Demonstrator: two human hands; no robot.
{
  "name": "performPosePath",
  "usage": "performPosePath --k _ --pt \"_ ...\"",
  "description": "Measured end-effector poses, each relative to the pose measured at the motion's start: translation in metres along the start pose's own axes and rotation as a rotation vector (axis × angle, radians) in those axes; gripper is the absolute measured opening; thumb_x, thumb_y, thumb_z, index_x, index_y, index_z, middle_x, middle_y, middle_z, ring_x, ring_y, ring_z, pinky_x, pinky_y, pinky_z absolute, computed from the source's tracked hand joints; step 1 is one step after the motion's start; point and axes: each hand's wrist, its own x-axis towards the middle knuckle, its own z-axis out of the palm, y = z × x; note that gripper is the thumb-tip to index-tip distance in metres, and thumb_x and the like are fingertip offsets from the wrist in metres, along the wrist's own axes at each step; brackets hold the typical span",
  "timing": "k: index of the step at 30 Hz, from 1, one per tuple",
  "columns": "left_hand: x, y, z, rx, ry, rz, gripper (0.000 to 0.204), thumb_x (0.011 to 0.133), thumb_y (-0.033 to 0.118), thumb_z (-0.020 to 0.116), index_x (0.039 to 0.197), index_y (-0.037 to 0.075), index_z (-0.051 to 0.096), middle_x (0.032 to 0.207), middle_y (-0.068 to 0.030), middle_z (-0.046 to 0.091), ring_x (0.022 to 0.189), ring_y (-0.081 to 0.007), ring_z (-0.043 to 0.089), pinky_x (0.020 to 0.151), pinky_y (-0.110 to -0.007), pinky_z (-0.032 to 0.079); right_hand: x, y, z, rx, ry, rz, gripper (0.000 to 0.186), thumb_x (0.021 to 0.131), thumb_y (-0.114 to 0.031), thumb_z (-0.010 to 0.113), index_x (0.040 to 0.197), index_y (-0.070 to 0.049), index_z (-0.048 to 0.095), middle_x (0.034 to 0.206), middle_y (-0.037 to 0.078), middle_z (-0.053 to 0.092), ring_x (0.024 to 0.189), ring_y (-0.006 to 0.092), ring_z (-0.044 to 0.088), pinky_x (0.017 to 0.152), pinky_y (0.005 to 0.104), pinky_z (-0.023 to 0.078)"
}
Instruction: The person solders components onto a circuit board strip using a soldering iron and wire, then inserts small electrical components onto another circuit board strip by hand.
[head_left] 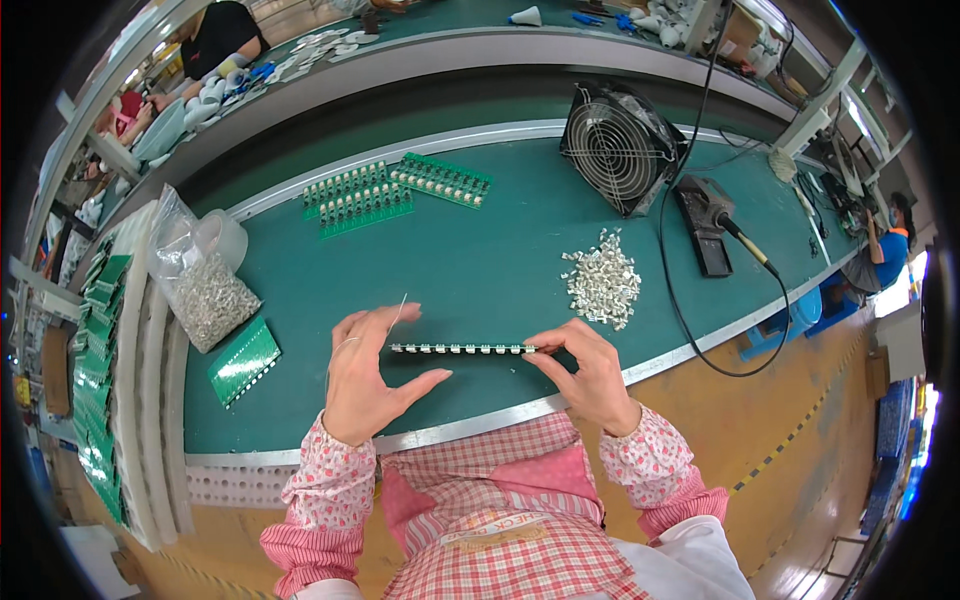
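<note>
A circuit board panel (460,349) is held edge-on above the green bench, a row of small white parts along its edge. My right hand (583,368) pinches its right end between thumb and fingers. Around the panel's left end, my left hand (375,370) is open, thumb and fingers spread apart, with a thin strand of wire or solder (345,342) running along it. To the right lies a pile of small silvery-white components (603,280). A green board (245,362) rests on the bench left of my left hand.
Populated green boards (440,180) lie at the bench's far side. A black fan (618,150) stands beyond the pile, near a soldering iron (745,243) with its looping cable and stand (703,225). At left are a bag of components (210,300) and racked boards (100,380).
</note>
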Motion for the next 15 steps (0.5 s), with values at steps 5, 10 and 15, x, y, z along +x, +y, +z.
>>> performPosePath --k 5,10,15 --pt "-0.011 -0.009 0.0 -0.051 -0.008 -0.106 0.061 0.069 0.017 0.089 0.123 0.008 0.062 0.111 -0.0053 0.072 0.109 -0.0261 0.064 0.098 -0.038 0.044 0.001 0.001 -0.002 0.0 -0.008 -0.016 0.016 0.081 -0.001 0.078 0.096 -0.001 0.073 0.081 0.009 0.068 0.075 0.0202 0.064 0.062 0.031 0.05" --pt "-0.022 -0.017 -0.001 -0.143 -0.011 -0.18 0.036 0.075 0.011 0.084 0.109 0.007 0.069 0.105 -0.0061 0.075 0.099 -0.0241 0.069 0.093 -0.034 0.047 0.0 0.002 -0.004 -0.023 -0.027 -0.019 0.017 0.08 -0.001 0.078 0.096 -0.002 0.072 0.08 0.009 0.066 0.074 0.0213 0.062 0.062 0.0313 0.049" --pt "-0.025 -0.022 0.002 -0.191 0.037 -0.161 0.022 0.079 0.007 0.079 0.1 0.005 0.072 0.098 -0.0076 0.076 0.093 -0.0252 0.072 0.092 -0.035 0.047 -0.002 0.003 -0.006 -0.022 -0.038 -0.019 0.017 0.079 0.0 0.079 0.095 -0.001 0.072 0.08 0.009 0.066 0.074 0.0229 0.062 0.063 0.0321 0.049"
